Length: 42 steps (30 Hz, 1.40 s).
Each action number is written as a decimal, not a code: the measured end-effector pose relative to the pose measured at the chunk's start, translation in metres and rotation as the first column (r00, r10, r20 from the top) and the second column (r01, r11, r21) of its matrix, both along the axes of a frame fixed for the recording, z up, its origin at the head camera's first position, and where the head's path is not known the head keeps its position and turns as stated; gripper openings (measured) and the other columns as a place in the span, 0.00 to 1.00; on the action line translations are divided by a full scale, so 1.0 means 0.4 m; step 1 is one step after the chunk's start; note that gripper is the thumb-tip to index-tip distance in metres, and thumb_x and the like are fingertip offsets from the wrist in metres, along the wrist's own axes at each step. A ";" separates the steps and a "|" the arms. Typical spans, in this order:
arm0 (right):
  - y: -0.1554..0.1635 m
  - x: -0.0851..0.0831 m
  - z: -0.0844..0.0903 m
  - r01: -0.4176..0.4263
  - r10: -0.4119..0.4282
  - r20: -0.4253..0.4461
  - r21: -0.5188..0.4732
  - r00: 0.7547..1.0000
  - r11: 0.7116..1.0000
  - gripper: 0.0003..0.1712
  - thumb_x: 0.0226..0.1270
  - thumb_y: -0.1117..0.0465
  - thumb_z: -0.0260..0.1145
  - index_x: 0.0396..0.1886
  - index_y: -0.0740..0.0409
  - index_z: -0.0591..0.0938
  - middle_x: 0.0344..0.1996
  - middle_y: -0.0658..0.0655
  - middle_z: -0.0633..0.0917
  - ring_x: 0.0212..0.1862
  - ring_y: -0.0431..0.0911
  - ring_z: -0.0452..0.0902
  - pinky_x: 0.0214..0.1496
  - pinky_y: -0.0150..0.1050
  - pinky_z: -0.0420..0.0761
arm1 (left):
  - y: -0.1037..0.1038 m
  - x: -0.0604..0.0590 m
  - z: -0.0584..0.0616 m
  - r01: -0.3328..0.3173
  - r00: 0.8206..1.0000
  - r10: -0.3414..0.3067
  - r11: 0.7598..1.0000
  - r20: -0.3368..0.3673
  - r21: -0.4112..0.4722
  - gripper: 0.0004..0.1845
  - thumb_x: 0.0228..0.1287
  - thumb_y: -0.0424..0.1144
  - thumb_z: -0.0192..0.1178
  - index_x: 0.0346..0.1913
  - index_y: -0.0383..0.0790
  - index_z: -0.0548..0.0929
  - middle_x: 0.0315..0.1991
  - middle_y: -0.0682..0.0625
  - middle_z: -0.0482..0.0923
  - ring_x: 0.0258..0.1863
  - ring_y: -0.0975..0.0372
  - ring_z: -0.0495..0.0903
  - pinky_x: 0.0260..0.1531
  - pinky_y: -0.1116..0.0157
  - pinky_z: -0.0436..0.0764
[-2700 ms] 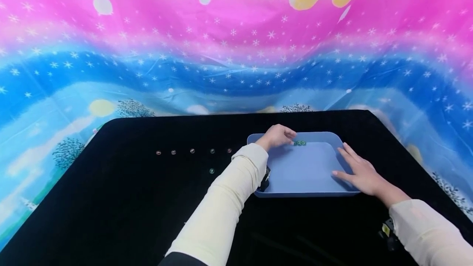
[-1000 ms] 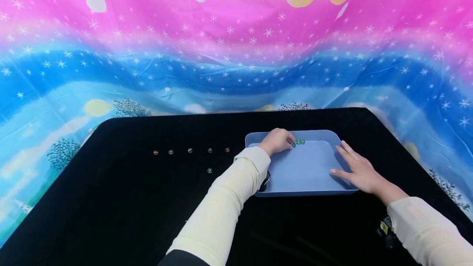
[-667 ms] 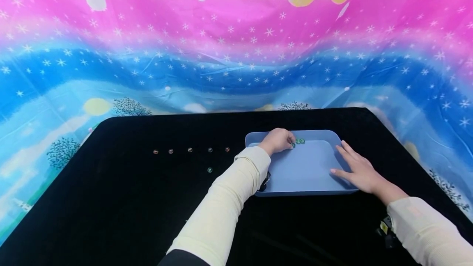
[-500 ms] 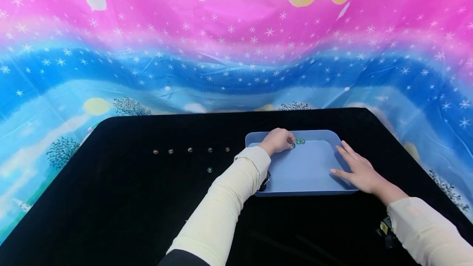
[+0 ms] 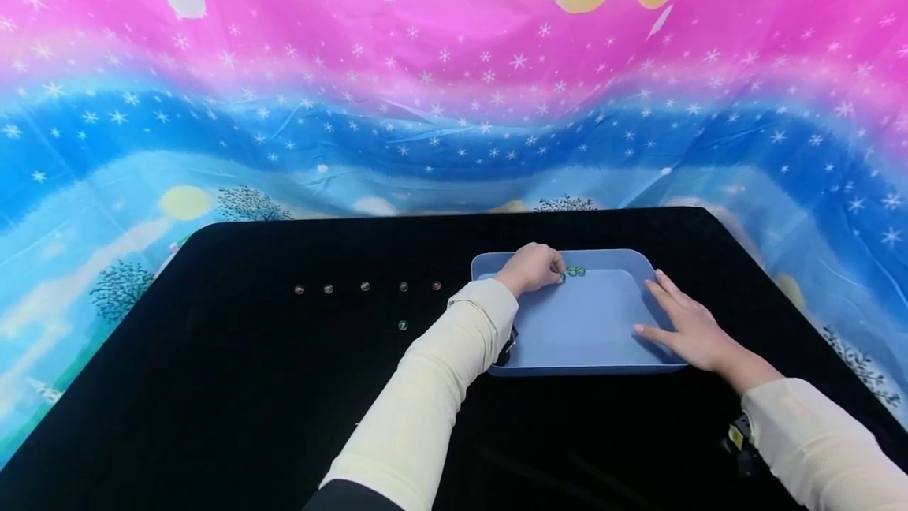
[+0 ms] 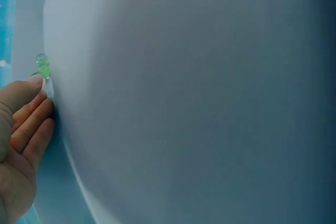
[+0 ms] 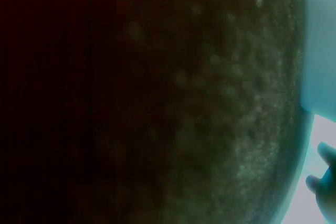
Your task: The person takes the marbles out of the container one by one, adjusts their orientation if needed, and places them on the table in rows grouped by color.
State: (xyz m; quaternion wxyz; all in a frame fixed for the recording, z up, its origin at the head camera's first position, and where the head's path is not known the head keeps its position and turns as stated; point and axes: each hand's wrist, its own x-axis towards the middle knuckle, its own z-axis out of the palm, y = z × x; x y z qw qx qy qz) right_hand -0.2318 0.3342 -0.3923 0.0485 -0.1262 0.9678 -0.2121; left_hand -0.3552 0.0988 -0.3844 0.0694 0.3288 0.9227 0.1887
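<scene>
A light blue tray (image 5: 582, 330) sits on the black table right of centre. My left hand (image 5: 535, 266) is in its far left corner, fingers curled down at a small cluster of green marbles (image 5: 575, 270). In the left wrist view a fingertip (image 6: 35, 81) lies on a green marble (image 6: 42, 67) against the tray wall, above the bare tray floor (image 6: 199, 103); the thumb is hidden. My right hand (image 5: 684, 330) rests flat with spread fingers on the tray's right side. The right wrist view shows dark cloth, the tray edge (image 7: 321, 40) and blurred fingers (image 7: 325, 174).
A row of several small marbles (image 5: 365, 287) lies on the black cloth left of the tray, with a single marble (image 5: 402, 326) in front of it. A pink and blue starry cloth (image 5: 454, 101) hangs behind the table. The table's left edge (image 5: 106, 353) slants towards me.
Since 2.7 s ago my left hand's fingers have curled in closer onto the green marbles. Over the last second neither hand has visibly moved.
</scene>
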 end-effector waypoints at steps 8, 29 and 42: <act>0.002 -0.010 0.008 -0.007 0.007 0.005 0.008 1.000 1.000 0.48 0.59 0.42 0.53 0.65 0.68 0.45 0.64 0.66 0.35 0.62 0.66 0.34 0.51 0.67 0.42 | -0.017 -0.008 0.047 -0.017 1.000 0.017 0.999 -0.002 0.028 0.07 0.58 0.39 0.56 0.38 0.48 0.81 0.36 0.58 0.77 0.31 0.70 0.72 0.30 0.76 0.70; 0.011 -0.014 0.009 -0.010 0.010 0.020 0.006 1.000 1.000 0.48 0.59 0.41 0.53 0.65 0.68 0.44 0.64 0.65 0.34 0.62 0.65 0.34 0.50 0.67 0.42 | -0.067 0.019 0.149 0.037 0.999 -0.041 0.990 0.026 0.134 0.07 0.56 0.37 0.58 0.38 0.45 0.80 0.33 0.58 0.77 0.34 0.71 0.73 0.32 0.78 0.70; 0.004 -0.007 -0.003 -0.023 0.023 0.012 0.000 1.000 1.000 0.48 0.59 0.42 0.53 0.65 0.68 0.45 0.64 0.66 0.35 0.61 0.66 0.35 0.50 0.67 0.43 | -0.145 0.082 0.158 0.051 0.995 -0.072 0.966 0.072 0.255 0.10 0.56 0.38 0.58 0.41 0.43 0.80 0.35 0.58 0.78 0.34 0.73 0.74 0.32 0.79 0.71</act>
